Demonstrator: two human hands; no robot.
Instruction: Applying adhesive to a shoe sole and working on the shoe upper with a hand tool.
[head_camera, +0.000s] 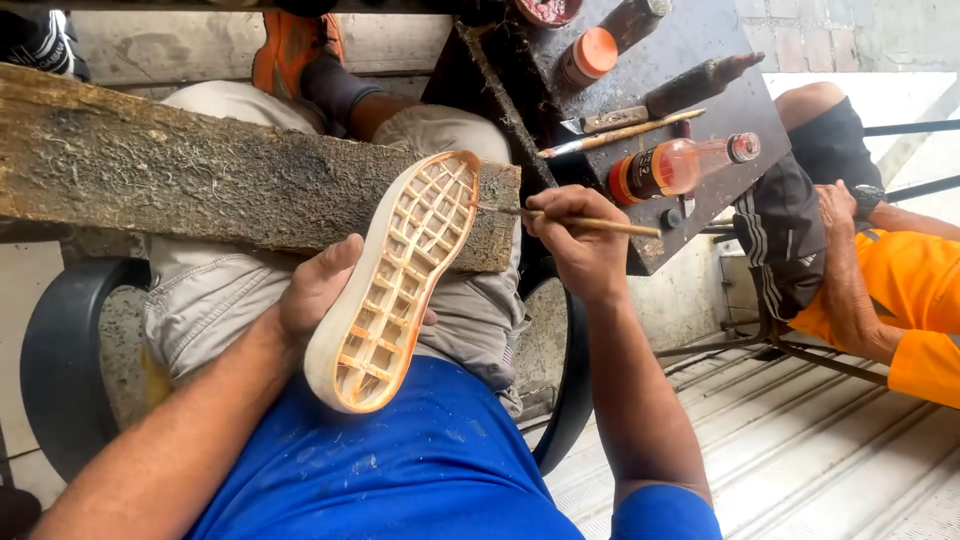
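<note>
Head view looks down at a seated person's lap; the left hand (318, 290) grips a pale shoe sole (395, 280) from behind, grid side up, leaning on a rough wooden plank (200, 170); the right hand (580, 245) pinches a thin brush (570, 218), its tip touching the sole's rim; an orange bottle (680, 165) lies on the dark desk (720, 60) beyond.

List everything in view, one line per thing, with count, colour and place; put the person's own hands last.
shoe sole: one, cream with orange rim, gridded inside facing up, over the lap
thin brush: one, wooden, tip at the sole's edge
wooden plank: one, grimy brown, across the knees
dark tray: one, blackened, upper right
bottles: several, orange-tinted, on the tray
second brush: one, on the tray
co-worker: one, orange shirt, far right
left hand: holds the sole
right hand: holds the thin brush
</note>
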